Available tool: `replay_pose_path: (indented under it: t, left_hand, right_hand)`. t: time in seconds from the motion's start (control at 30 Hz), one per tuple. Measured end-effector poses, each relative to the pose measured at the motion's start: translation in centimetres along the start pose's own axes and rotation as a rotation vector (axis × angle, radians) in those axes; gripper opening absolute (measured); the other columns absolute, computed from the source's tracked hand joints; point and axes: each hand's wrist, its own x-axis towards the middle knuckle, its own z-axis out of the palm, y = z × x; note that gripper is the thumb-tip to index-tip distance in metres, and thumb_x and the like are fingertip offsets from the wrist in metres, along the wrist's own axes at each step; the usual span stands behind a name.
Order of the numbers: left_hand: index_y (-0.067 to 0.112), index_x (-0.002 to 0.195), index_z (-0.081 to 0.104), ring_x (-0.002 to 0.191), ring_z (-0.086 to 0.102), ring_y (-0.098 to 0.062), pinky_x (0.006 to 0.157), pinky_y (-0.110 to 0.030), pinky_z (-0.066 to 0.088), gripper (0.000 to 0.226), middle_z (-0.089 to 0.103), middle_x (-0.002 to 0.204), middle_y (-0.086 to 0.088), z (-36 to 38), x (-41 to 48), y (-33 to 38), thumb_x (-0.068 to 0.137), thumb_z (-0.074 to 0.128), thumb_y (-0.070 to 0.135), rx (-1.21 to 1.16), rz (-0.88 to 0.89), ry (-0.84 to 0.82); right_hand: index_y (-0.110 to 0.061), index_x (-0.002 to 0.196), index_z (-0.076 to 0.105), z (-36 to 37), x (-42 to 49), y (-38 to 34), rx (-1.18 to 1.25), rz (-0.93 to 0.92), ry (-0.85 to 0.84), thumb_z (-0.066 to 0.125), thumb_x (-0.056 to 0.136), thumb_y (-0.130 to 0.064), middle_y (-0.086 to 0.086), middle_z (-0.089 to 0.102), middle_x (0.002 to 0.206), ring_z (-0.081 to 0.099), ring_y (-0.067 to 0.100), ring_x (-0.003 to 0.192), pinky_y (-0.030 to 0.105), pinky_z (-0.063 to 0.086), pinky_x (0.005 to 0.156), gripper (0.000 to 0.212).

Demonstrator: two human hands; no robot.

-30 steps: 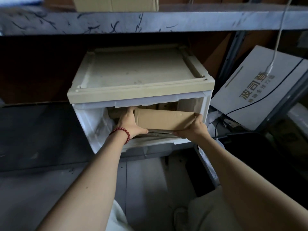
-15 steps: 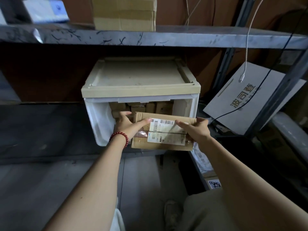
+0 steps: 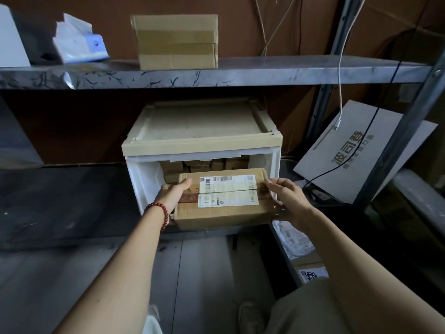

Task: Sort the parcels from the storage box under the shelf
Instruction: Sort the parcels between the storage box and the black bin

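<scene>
Holding one parcel [image 3: 224, 208], two white labels on top, at mouth of box [image 3: 202, 143] under shelf [image 3: 216, 77]. Gripping its ends: left hand [image 3: 174, 192], right hand [image 3: 287, 201]. More cartons inside, count unclear. One taped carton [image 3: 175, 42] on shelf; one white cable [image 3: 340, 68] hanging right. Grey floor [image 3: 60, 273], brown wall [image 3: 240, 25]. Drawn further out than half second ago.

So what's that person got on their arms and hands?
The left arm and right arm are bare, no sleeves in view, no gloves. The left hand has a bracelet of round dark-red beads on its wrist. The right hand wears nothing; I see no watch or rings.
</scene>
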Motion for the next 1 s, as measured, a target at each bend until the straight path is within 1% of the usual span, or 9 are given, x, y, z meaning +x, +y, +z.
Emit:
replay_pose_path:
  t: [0.07,0.17,0.3,0.43,0.63,0.7,0.77,0.9,1.0]
  left_hand:
    - [0.012,0.124,0.054,0.106,0.061,-0.033,0.097,-0.051,0.047,0.059,0.063,0.119,-0.014,-0.3,0.4,-0.1,0.085,0.059,0.056,-0.020,-0.040,-0.009]
    - [0.014,0.114,0.057,0.105,0.061,-0.034,0.097,-0.054,0.045,0.050,0.064,0.117,-0.014,-0.5,0.8,-0.4,0.088,0.055,0.057,-0.020,-0.097,0.014]
    - [0.008,0.126,0.051,0.112,0.057,-0.037,0.100,-0.054,0.043,0.067,0.058,0.124,-0.019,-1.0,1.4,-0.6,0.086,0.053,0.061,-0.067,-0.203,0.057]
    - [0.006,0.122,0.053,0.106,0.061,-0.037,0.095,-0.056,0.046,0.058,0.061,0.118,-0.021,-1.6,1.5,-0.8,0.091,0.051,0.054,-0.147,-0.269,0.078]
    - [0.018,0.100,0.057,0.087,0.058,-0.029,0.078,-0.043,0.051,0.044,0.061,0.092,-0.010,-2.0,1.1,-0.7,0.085,0.055,0.059,-0.298,-0.223,0.097]
    - [0.024,0.091,0.058,0.090,0.055,-0.025,0.070,-0.038,0.048,0.035,0.058,0.092,-0.004,-1.8,0.6,-0.5,0.084,0.057,0.058,-0.346,-0.173,0.057]
    - [0.028,0.088,0.060,0.092,0.054,-0.020,0.065,-0.034,0.048,0.025,0.059,0.094,0.002,-1.7,0.3,-0.3,0.082,0.065,0.052,-0.345,-0.098,0.018]
    - [0.026,0.086,0.065,0.088,0.059,-0.015,0.063,-0.031,0.050,0.015,0.066,0.091,0.006,-1.0,0.0,0.2,0.081,0.072,0.039,-0.390,0.027,-0.001]
    - [0.027,0.086,0.065,0.088,0.061,-0.015,0.064,-0.030,0.051,0.012,0.067,0.090,0.002,-0.4,-0.2,0.3,0.083,0.070,0.038,-0.356,0.058,-0.012]
  right_hand:
    - [-0.020,0.108,0.060,0.2,-0.3,-0.1,-0.005,0.017,-0.032,0.058,0.093,-0.040,-0.001,0.063,0.108,0.061,0.018,0.101,0.050,0.058,0.071,0.024]
    - [-0.024,0.115,0.061,0.5,-0.5,-0.5,-0.032,-0.001,-0.070,0.048,0.098,-0.041,-0.004,0.062,0.119,0.059,0.023,0.110,0.057,0.054,0.083,0.027]
    - [-0.034,0.116,0.065,0.6,-0.8,-0.8,0.003,-0.006,-0.173,0.039,0.101,-0.044,-0.018,0.061,0.124,0.057,0.019,0.112,0.051,0.049,0.093,0.032]
    - [-0.036,0.115,0.068,1.0,-1.0,-1.2,0.035,-0.004,-0.234,0.036,0.101,-0.046,-0.027,0.066,0.107,0.057,0.007,0.104,0.029,0.050,0.076,0.036]
    - [-0.033,0.132,0.052,1.8,-0.7,-0.7,-0.044,-0.001,-0.197,0.032,0.102,-0.044,-0.010,0.052,0.133,0.051,0.018,0.114,0.050,0.045,0.101,0.038]
    - [-0.042,0.119,0.055,2.1,-0.7,-0.5,-0.080,0.074,-0.179,0.037,0.100,-0.048,-0.008,0.053,0.123,0.051,0.022,0.111,0.051,0.048,0.097,0.027]
    - [-0.035,0.130,0.047,2.3,-0.8,-0.4,-0.150,0.122,-0.148,0.040,0.099,-0.049,0.001,0.048,0.127,0.049,0.024,0.113,0.049,0.053,0.089,0.035]
    - [-0.033,0.137,0.026,2.2,-0.3,0.1,-0.136,0.242,-0.015,0.052,0.094,-0.045,0.007,0.038,0.125,0.049,0.029,0.108,0.038,0.057,0.050,0.051]
    - [-0.022,0.130,0.031,2.2,0.0,0.3,-0.187,0.316,0.064,0.058,0.090,-0.044,0.011,0.043,0.122,0.053,0.030,0.103,0.037,0.055,0.052,0.053]
